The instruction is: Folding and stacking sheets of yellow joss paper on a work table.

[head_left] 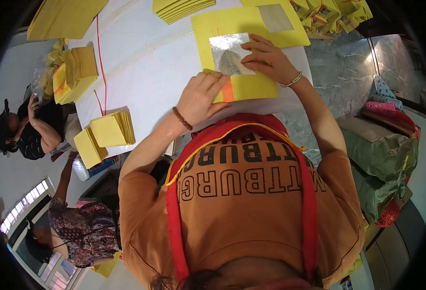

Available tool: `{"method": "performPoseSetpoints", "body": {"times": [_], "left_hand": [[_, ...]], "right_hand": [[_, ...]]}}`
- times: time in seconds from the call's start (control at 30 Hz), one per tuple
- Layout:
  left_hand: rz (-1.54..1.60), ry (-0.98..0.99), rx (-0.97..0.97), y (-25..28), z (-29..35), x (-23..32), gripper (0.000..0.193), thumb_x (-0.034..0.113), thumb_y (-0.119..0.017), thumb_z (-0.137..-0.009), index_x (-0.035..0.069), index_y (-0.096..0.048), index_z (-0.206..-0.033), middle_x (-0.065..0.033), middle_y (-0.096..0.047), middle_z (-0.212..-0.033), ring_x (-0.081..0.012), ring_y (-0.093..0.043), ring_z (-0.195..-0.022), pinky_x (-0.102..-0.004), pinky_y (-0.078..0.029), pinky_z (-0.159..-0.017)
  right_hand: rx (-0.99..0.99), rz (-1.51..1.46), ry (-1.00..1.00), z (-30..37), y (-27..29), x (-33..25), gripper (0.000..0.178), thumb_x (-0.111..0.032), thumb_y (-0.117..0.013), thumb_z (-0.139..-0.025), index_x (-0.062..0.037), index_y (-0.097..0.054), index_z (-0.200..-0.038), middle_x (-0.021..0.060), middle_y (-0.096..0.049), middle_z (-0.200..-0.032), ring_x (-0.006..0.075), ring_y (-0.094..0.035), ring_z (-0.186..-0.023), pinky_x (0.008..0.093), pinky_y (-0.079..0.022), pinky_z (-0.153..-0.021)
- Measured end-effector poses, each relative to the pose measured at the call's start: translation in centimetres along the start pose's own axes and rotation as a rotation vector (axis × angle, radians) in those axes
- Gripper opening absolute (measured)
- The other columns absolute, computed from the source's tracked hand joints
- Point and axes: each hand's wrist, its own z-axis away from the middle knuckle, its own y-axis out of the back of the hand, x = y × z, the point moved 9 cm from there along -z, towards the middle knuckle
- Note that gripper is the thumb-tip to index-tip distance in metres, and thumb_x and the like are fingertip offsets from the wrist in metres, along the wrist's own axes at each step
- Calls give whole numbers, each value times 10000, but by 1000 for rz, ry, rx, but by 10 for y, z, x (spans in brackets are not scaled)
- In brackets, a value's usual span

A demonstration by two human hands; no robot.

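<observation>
Left hand [201, 96]: fingers flat, pressing yellow sheet's [244, 87] near edge.
Right hand [266, 58]: fingertips pinning silver foil square [225, 50].
Bench [145, 67]: open at 9 o'clock.

- Paper sheet [244, 87] under the hands: bright yellow, orange strip at its 8 o'clock corner.
- Foil square [227, 53] on it: shiny silver.
- Table [145, 63]: white.
- Paper stacks [111, 129] at 9 o'clock: yellow.
- String [100, 53]: red.
- Shirt [251, 212]: brown, black lettering.
- Apron straps [174, 227]: red.
</observation>
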Motion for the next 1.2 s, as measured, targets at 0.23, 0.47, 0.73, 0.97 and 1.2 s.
{"method": "performPoseSetpoints", "body": {"times": [0.23,0.47,0.73,0.97,1.2], "left_hand": [[182,14,-1,11,0,-7,370,208,-682,-751,34,-593,-1065,-118,-596,-929,-274,-539,-862,-338,-453,-743],[319,109,-34,6,-3,-22,143,162,-607,-832,22,-628,-856,-95,-597,-716,-222,-571,-689,-319,-460,-637],[341,180,-43,6,-3,-27,160,170,-585,-855,15,-622,-850,-96,-588,-690,-187,-568,-597,-301,-447,-566],[376,302,-85,5,2,-38,160,158,-568,-861,5,-610,-844,-80,-580,-649,-143,-521,-565,-275,-424,-547],[458,385,-37,8,8,-48,179,172,-548,-864,6,-611,-844,-111,-547,-588,-190,-501,-506,-313,-409,-505]], "right_hand": [[2,-219,-16,6,-3,10,171,-133,-619,-816,-148,-681,-974,16,-492,-1251,253,-288,-1298,370,-276,-1046],[-62,-43,13,7,-6,5,200,-232,-590,-834,-217,-678,-1013,23,-454,-1283,282,-277,-1299,385,-285,-1053],[-113,-89,-27,6,-2,-1,302,-372,-670,-749,-215,-681,-1006,44,-445,-1289,293,-252,-1311,394,-264,-1064],[-160,-120,-54,3,-3,3,265,-348,-621,-799,-198,-680,-1010,57,-455,-1270,293,-243,-1314,390,-228,-1079],[-278,-555,-200,-2,-6,13,513,-424,-267,-930,-112,-673,-914,74,-441,-1333,264,-174,-1349,374,-125,-1101]]}}
